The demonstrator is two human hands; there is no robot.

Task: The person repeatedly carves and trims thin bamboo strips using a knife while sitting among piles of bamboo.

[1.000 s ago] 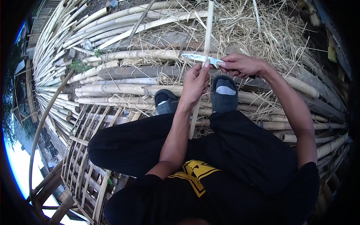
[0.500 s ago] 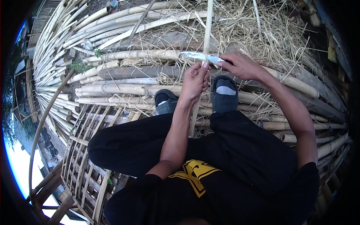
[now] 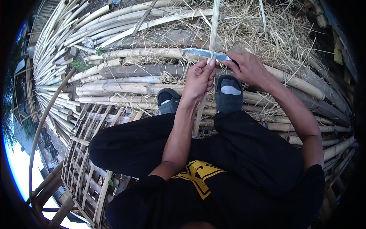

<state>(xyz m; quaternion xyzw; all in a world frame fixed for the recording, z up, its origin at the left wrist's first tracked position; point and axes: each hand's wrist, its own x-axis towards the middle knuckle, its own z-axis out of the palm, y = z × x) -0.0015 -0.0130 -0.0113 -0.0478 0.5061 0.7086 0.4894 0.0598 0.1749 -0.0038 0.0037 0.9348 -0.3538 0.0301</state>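
My left hand is closed around a long, pale bamboo strip, thumb pressed on it near the blade. The strip runs from the top edge of the view down past my wrist towards my lap. In my right hand is a knife, its handle hidden in the fingers. The blade points left and lies across the strip just above my left thumb, touching or very close to it. Both hands are over my dark shoes.
Bamboo poles lie side by side under and before my feet. Pale shavings are heaped at upper right. A slatted bamboo frame stands at lower left, beside a curved pole.
My right hand and the knife have shifted slightly, with the blade a little higher and tilted differently on the strip. The strip's upper end has moved slightly right.
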